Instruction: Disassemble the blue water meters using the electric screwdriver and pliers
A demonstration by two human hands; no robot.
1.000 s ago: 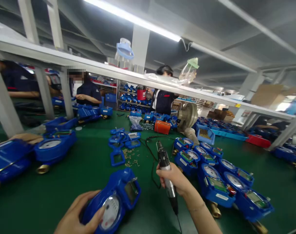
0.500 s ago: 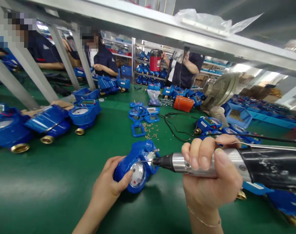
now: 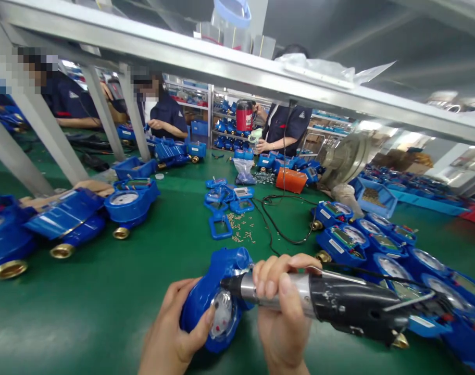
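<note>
My left hand grips a blue water meter, tilted with its round white dial facing me and partly covered by my thumb. My right hand is closed around an electric screwdriver with a black and silver body, held nearly level. Its black tip meets the top of the meter near a small metal part, where my fingers partly hide the contact. A black cable runs off the tool's rear.
Blue meters with brass fittings lie on the green workbench at left and right. Blue frames and loose brass screws lie ahead, near an orange box and a fan. Co-workers work beyond a white overhead shelf.
The screwdriver has swung from upright to nearly level, and its tip has moved left onto the meter. The meter has come up closer to the screwdriver, and the view has tilted.
</note>
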